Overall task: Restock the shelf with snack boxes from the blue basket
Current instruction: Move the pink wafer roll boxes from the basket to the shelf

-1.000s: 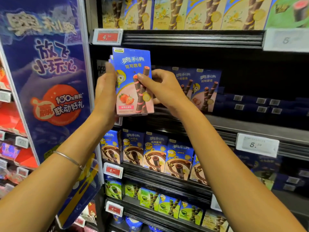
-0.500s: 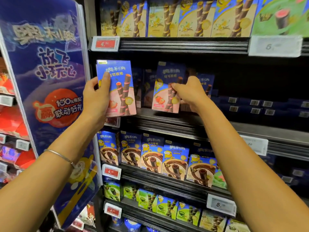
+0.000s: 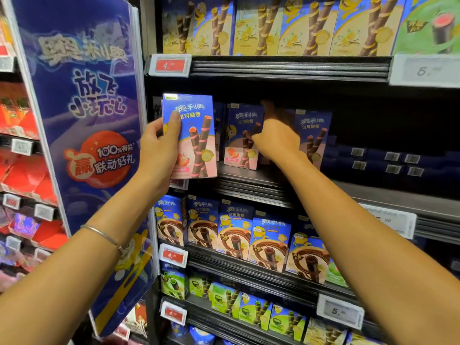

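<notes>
My left hand (image 3: pixel 159 148) holds a small stack of blue-and-pink strawberry snack boxes (image 3: pixel 196 138) upright in front of the left end of the middle shelf (image 3: pixel 249 180). My right hand (image 3: pixel 276 140) reaches into that shelf and grips the right side of another strawberry box (image 3: pixel 240 138) that stands on the shelf board. A third such box (image 3: pixel 315 138) stands just right of my right hand, partly hidden by it. The blue basket is out of view.
A blue promotional panel (image 3: pixel 82 120) juts out at the left of the bay. The middle shelf is dark and deep to the right, with flat dark boxes (image 3: pixel 388 160) at the back. Chocolate boxes (image 3: pixel 268 242) fill the shelf below and vanilla boxes (image 3: pixel 286 26) the one above.
My right hand took one box off the stack and carried it right onto the middle shelf, pushing it further in. My left hand kept the remaining boxes and shifted slightly left.
</notes>
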`<state>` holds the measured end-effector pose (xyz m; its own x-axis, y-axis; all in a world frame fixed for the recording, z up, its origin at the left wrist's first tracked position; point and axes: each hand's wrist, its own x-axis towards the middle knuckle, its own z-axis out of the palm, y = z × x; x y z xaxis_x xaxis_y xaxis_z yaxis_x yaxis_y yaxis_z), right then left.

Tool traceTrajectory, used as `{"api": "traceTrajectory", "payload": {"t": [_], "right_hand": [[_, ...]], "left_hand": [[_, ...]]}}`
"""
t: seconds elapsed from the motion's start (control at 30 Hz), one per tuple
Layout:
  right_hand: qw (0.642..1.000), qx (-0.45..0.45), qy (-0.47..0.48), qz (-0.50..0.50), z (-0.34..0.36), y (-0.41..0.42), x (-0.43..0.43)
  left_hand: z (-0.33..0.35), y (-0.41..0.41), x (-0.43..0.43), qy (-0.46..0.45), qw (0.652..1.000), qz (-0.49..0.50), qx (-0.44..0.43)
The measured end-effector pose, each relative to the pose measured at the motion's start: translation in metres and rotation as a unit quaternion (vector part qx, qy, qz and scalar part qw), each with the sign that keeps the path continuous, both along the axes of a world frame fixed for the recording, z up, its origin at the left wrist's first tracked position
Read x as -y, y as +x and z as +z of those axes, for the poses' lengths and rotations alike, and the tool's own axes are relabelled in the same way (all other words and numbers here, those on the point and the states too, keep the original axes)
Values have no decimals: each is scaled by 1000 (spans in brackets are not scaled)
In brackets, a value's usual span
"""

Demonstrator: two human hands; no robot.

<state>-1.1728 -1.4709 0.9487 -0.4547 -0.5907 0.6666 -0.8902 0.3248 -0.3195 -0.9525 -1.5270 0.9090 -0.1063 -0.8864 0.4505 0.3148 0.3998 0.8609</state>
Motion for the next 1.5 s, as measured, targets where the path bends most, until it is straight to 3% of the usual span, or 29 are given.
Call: {"api": "traceTrajectory", "payload": {"t": [0.5,0.63,0.73,0.8,0.87,0.97,1.1,1.4,1.5], "right_hand": [[991,93,96,-10,-3,10,21],[995,86,52,-4,-7,8,23],[994,71,-79,17,-12,6,20],[981,111,-150,62,-11,10,15],[942,226,-185,165,-7,20,10],[892,277,-141,329,-2,33,-1],[907,208,-93,353,0,39,-13],[927,201,-101,302,14,14,-43],[926,221,-103,288,18,-2,-51]], "left_hand": [[-1,-7,13,15,1000,-8,2],[-1,-9,13,13,1000,-18,1],[-1,-11,12,7,1000,-20,2],[-1,-14,11,5,1000,-24,1],[-1,-18,9,5,1000,-28,-1],[-1,-27,4,2,999,-38,-8],[1,-39,-5,-20,999,-36,-1],[8,-61,-9,-39,998,-47,-22],[7,-63,-6,-45,999,-10,-19]]}}
